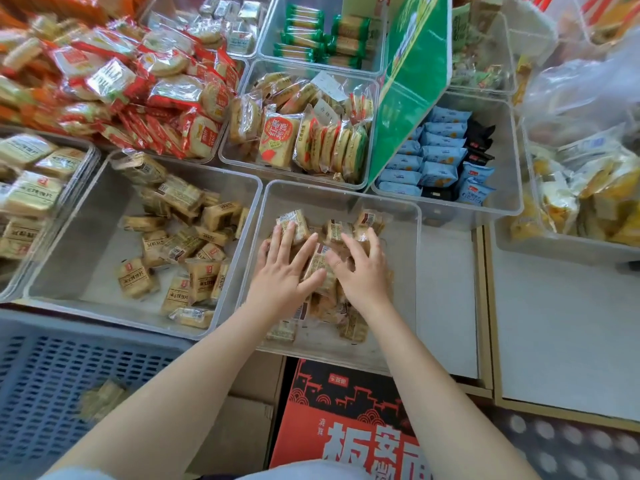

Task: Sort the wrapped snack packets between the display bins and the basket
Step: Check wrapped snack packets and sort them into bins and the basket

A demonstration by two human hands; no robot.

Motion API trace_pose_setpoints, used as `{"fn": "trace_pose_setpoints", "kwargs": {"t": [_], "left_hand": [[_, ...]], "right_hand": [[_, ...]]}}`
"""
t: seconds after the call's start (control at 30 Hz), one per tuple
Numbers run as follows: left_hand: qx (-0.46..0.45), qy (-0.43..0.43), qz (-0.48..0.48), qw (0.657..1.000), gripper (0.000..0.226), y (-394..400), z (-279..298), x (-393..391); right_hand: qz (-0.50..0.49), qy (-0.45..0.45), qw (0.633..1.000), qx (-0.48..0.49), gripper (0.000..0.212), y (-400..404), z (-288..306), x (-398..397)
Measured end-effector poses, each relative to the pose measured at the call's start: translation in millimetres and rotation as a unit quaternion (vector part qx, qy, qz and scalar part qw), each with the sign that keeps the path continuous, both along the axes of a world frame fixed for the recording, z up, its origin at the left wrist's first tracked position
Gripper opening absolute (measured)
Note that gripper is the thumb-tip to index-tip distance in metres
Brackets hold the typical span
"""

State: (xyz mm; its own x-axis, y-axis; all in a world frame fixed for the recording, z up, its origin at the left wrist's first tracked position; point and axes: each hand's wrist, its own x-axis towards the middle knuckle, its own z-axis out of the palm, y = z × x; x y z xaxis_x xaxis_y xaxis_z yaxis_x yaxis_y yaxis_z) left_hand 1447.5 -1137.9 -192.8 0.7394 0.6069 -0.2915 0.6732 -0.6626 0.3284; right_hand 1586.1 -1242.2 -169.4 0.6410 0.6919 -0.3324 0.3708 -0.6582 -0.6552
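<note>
— Hands first: where are they sitting in the head view?
— Both are lying low in the centre of the frame, inside the clear bin (412, 237). The left hand (282, 277) and the right hand (363, 275) are resting side by side on the heap of tan snack packets (320, 268).
— Is either grip closing on anything?
— No. Fingers are spreading fairly straight, pressing flat on the wrappers; neither is pinching a packet.
— Where else are packets lying?
— More tan ones are lying scattered in the neighbouring bin (86, 216) at centre left. A blurred few are sitting in the blue basket (45, 368) at lower left.
— Below the hands?
— A red printed carton (343, 417) is showing at bottom centre.
</note>
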Motion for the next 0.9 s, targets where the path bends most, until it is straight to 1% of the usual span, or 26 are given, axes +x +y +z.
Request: {"fn": "trace_pose_setpoints", "kwargs": {"t": [0.07, 0.13, 0.2, 0.23, 0.27, 0.33, 0.4, 0.43, 0.5, 0.57, 0.63, 0.7, 0.77, 0.83, 0.9], "left_hand": [[-0.008, 0.017, 0.002, 1.000, 0.077, 3, 2, 8], [-0.035, 0.019, -0.002, 0.999, 0.075, 8, 13, 12], [-0.067, -0.022, -0.010, 0.997, 0.066, 12, 34, 3], [-0.065, -0.066, -0.006, 0.996, 0.061, 13, 44, -8], [-0.046, -0.118, 0.008, 0.992, 0.055, 14, 51, -25], [0.034, -0.203, 0.057, 0.977, 0.044, 16, 54, -71], [0.102, -0.234, 0.121, 0.959, 0.043, 27, 42, -121], [0.115, -0.221, 0.152, 0.957, 0.045, 37, 36, -145], [0.131, -0.157, 0.199, 0.958, 0.052, 58, 25, -186], [0.145, -0.096, 0.240, 0.955, 0.067, 80, 19, -221], [0.128, -0.057, 0.274, 0.951, 0.081, 99, 14, -247], [0.092, -0.040, 0.297, 0.950, 0.092, 112, 9, -260], [0.081, -0.038, 0.299, 0.950, 0.097, 117, 6, -262], [0.082, -0.042, 0.300, 0.950, 0.104, 117, 5, -261], [0.074, -0.030, 0.292, 0.953, 0.116, 118, 6, -264]], "right_hand": [[0.002, 0.007, 1.000, 0.009, 0.053, -7, 5, -6], [-0.019, 0.020, 1.000, 0.000, 0.049, -9, 13, -8], [-0.044, 0.017, 0.999, -0.009, 0.047, -4, 24, -10], [-0.047, 0.001, 0.999, -0.005, 0.046, 1, 30, -14], [-0.040, -0.019, 0.999, 0.003, 0.044, 8, 37, -21], [-0.010, -0.039, 0.999, 0.028, 0.038, 26, 50, -45], [0.031, -0.028, 0.997, 0.065, 0.030, 50, 59, -78], [0.055, -0.017, 0.995, 0.083, 0.029, 63, 61, -95], [0.111, 0.011, 0.989, 0.098, 0.031, 89, 60, -129], [0.163, 0.043, 0.983, 0.073, 0.036, 116, 52, -158], [0.203, 0.062, 0.977, 0.020, 0.041, 144, 37, -179], [0.217, 0.060, 0.973, -0.056, 0.048, 168, 20, -191], [0.207, 0.049, 0.969, -0.125, 0.054, 184, 2, -194], [0.203, 0.023, 0.966, -0.160, 0.051, 192, -14, -193], [0.204, 0.022, 0.963, -0.177, 0.046, 196, -23, -193]]}}
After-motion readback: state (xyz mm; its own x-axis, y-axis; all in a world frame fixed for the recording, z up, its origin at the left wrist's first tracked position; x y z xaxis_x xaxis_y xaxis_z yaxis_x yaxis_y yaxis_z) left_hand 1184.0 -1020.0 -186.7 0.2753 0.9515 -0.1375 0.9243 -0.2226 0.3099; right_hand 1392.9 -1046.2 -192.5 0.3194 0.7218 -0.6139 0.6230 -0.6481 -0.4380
